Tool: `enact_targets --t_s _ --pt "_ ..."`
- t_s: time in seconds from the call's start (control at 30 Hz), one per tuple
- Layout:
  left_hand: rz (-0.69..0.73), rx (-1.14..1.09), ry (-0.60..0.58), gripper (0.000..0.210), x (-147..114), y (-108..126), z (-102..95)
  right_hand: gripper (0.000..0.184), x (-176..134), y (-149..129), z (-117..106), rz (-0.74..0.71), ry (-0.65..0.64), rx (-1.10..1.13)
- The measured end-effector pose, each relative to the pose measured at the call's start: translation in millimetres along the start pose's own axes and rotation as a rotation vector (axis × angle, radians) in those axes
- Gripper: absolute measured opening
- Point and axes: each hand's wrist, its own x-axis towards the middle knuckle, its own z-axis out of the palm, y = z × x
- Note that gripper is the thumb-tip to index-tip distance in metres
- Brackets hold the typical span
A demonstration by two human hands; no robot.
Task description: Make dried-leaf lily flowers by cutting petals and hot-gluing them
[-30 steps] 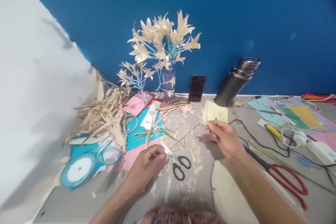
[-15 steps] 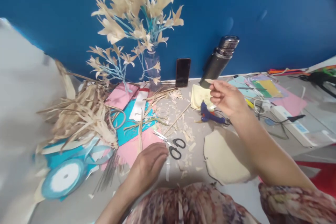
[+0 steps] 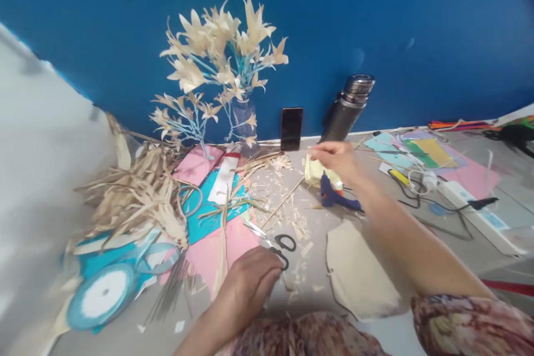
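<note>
My right hand (image 3: pixel 336 160) is closed in a pinch at the yellow paper pad (image 3: pixel 312 173), just behind the blue glue gun (image 3: pixel 329 193). A small pale piece of husk shows at its fingertips, mostly hidden. My left hand (image 3: pixel 252 278) rests low over the table with its fingers curled together; what they hold, if anything, is hidden. It lies against the black-handled scissors (image 3: pixel 287 242), whose blades point up and left. Pale husk scraps (image 3: pixel 298 217) lie scattered around the scissors. A cream, rounded flat pad (image 3: pixel 359 272) lies below my right forearm.
Husk flowers (image 3: pixel 221 39) stand in a clear vase (image 3: pixel 245 122) by the blue wall. A phone (image 3: pixel 291 129) and a flask (image 3: pixel 346 108) lean there too. Dried husks (image 3: pixel 137 189), a ribbon spool (image 3: pixel 104 292) and wires (image 3: pixel 171 286) lie left; a power strip (image 3: pixel 479 214) and cables lie right.
My right hand has moved left and down, bringing the husk piece to the yellow pad. My left hand has shifted right, now partly covering a scissor handle. The view has tilted slightly upward.
</note>
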Motion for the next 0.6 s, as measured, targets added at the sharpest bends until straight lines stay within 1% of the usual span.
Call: enact_targets --t_s 0.07,0.13,0.23,0.3,0.37,0.47,0.57,0.6 --pt "0.011 0.036 -0.012 0.022 -0.8 0.4 0.4 0.023 4.8 7.9 23.5 -0.066 -0.113 -0.15" --pt "0.006 0.087 -0.024 0.021 -1.7 0.2 -0.6 0.023 12.7 15.1 40.0 -0.126 -0.188 -0.287" --pt "-0.01 0.16 -0.038 0.02 -2.2 -2.2 -3.3 0.028 26.8 25.1 53.1 -0.179 -0.213 -0.49" --pt "0.0 0.188 -0.038 0.02 -2.0 -4.7 -4.3 0.034 35.7 31.5 57.7 -0.193 -0.214 -0.56" --pt "0.028 0.205 -0.032 0.02 -1.1 -7.4 -4.6 0.032 43.3 36.6 61.2 -0.194 -0.202 -0.57" --pt "0.086 0.234 -0.021 0.02 1.5 -11.3 -4.7 0.018 48.4 35.0 65.4 -0.189 -0.12 -0.567" --pt "0.176 0.238 0.002 0.022 3.7 -17.8 -4.7 0.016 34.2 14.0 63.3 -0.194 -0.01 -0.491" --pt "0.204 0.24 0.01 0.023 4.0 -21.3 -4.1 0.017 24.0 3.2 59.6 -0.193 0.025 -0.371"
